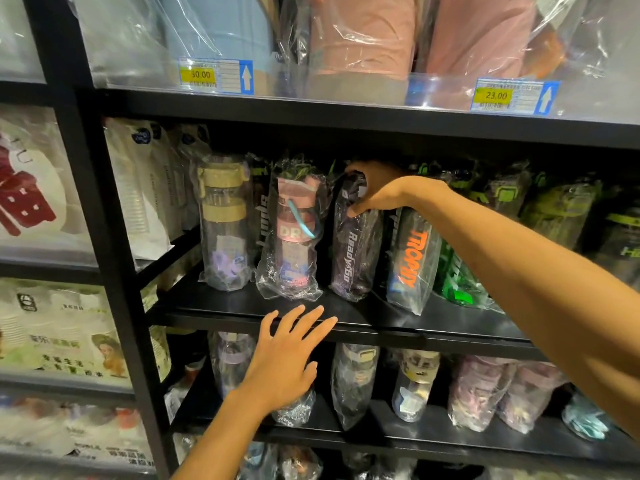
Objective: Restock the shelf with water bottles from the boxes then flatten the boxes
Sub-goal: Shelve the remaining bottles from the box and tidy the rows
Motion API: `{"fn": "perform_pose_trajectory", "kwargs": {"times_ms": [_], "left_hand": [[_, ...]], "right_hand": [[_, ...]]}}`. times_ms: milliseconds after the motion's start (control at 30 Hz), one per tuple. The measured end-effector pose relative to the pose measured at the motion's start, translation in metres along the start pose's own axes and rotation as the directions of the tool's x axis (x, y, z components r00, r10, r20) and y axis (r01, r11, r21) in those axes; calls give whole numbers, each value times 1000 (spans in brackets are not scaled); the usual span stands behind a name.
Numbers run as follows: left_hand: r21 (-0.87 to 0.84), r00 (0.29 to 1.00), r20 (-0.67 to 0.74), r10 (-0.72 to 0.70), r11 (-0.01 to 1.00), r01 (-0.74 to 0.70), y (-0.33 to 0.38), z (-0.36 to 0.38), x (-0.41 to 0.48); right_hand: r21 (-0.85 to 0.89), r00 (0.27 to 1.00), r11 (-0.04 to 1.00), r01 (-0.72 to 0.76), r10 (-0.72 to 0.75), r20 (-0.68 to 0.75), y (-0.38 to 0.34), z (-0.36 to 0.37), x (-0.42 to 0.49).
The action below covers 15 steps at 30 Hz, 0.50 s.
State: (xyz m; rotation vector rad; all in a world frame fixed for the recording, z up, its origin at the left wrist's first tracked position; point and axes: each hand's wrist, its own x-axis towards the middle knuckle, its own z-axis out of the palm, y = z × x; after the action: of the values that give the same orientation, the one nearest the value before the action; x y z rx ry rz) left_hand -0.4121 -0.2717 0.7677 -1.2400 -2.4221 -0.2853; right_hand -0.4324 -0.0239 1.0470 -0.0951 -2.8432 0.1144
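Note:
My right hand [375,188] grips the top of a dark purple bottle [355,258] in a plastic bag, marked "Ready Go", which stands upright on the middle black shelf [346,322]. To its left stand a pink bottle [294,237] and a clear bottle with a tan lid [223,223]. To its right stands a black bottle with orange lettering [414,261]. My left hand [289,355] is open with straight fingers, its fingertips at the shelf's front edge. No box is in view.
Green bagged bottles [554,216] fill the shelf's right side. The lower shelf [381,438] holds more bagged bottles. Bagged pink and blue goods with price tags [214,76] sit above. A black upright [114,271] separates a left bay of white packets [52,323].

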Motion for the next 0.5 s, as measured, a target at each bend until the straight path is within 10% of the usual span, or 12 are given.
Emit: {"fn": "perform_pose_trajectory", "kwargs": {"times_ms": [500], "left_hand": [[-32,1000,20,-21,999,22,1,0,0]], "right_hand": [[-194,988,973,123,-139,-71,40,-41,-62]]}}
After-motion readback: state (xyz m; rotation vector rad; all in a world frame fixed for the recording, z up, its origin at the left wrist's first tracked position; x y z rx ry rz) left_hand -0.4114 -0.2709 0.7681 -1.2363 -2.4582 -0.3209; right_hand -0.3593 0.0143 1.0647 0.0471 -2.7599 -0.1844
